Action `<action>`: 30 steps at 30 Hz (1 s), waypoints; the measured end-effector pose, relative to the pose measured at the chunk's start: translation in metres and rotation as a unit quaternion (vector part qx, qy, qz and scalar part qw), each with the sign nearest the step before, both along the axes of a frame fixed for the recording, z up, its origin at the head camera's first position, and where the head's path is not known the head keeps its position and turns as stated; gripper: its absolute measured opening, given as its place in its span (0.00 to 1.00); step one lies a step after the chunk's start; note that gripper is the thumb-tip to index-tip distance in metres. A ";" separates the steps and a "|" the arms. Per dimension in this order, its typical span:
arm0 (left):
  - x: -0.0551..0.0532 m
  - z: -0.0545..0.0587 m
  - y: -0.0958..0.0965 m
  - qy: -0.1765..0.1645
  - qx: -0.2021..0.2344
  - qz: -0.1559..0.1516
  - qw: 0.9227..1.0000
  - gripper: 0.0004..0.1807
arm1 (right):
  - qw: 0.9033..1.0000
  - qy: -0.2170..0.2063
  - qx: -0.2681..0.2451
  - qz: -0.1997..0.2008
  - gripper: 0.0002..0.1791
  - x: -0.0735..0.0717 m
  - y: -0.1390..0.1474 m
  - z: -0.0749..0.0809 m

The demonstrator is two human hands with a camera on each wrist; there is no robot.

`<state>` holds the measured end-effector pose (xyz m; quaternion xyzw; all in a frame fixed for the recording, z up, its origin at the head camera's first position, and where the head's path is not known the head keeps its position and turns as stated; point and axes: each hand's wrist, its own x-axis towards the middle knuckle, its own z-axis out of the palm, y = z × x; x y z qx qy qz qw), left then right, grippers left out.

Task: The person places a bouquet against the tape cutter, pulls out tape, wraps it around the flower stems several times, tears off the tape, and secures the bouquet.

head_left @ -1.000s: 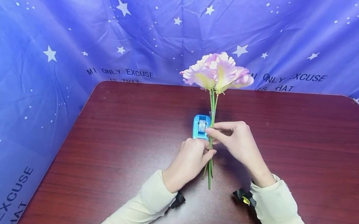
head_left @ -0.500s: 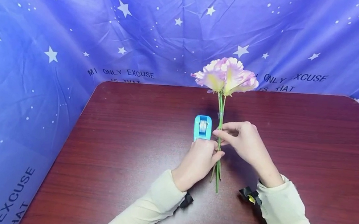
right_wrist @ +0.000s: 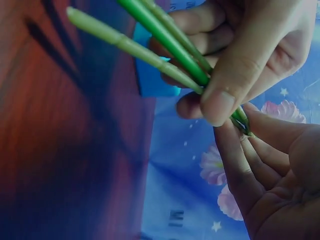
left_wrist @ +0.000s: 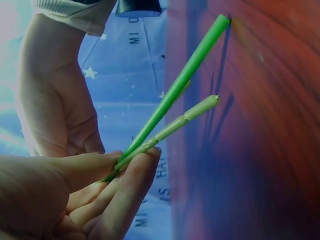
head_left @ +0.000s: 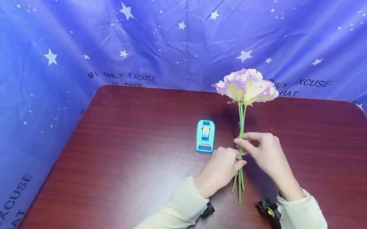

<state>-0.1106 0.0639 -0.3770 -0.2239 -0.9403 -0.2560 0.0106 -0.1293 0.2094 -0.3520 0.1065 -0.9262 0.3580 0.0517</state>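
A bunch of pink and pale-yellow flowers [head_left: 245, 86] stands upright above the table, its green stems [head_left: 244, 121] close together. My left hand [head_left: 219, 167] pinches the stems low down, between thumb and fingers. Just above it, my right hand [head_left: 267, 149] pinches the same stems between thumb and fingertips. The stem ends [left_wrist: 202, 106] splay apart below the left hand in the left wrist view. A bit of clear tape seems wrapped round the stems above my hands. To the left of the bunch, a blue tape dispenser [head_left: 205, 136] sits on the table.
The dark red wooden table [head_left: 125, 153] reaches to a blue curtain [head_left: 165, 34] with white stars and lettering behind and at the left. Black straps [head_left: 269, 209] with cameras are worn at both wrists.
Both hands have shifted right with the flowers, away from the tape dispenser, which now shows whole. The grip on the stems looks the same.
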 end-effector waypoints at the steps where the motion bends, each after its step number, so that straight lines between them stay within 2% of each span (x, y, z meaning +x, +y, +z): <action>1: 0.001 -0.001 0.004 -0.004 0.000 -0.001 1.000 0.12 | 1.000 0.004 0.004 -0.004 0.11 0.001 0.004 -0.001; 7: 0.005 -0.012 0.029 -0.043 0.025 -0.022 0.999 0.14 | 1.000 0.008 0.023 -0.020 0.11 0.012 0.028 -0.003; 10: 0.009 -0.015 0.041 -0.047 0.030 -0.030 0.998 0.15 | 0.999 -0.001 0.031 -0.023 0.11 0.016 0.039 -0.002; 19: 0.011 -0.019 0.068 -0.066 0.055 -0.003 0.996 0.12 | 0.998 -0.003 0.065 -0.005 0.09 0.009 0.062 0.002; 24: 0.012 -0.022 0.078 -0.078 0.067 0.003 0.995 0.11 | 0.996 -0.028 0.086 -0.004 0.11 0.005 0.072 0.003; 30: 0.014 -0.025 0.091 -0.073 0.054 0.016 0.996 0.15 | 0.991 -0.064 0.114 -0.016 0.14 0.002 0.083 0.001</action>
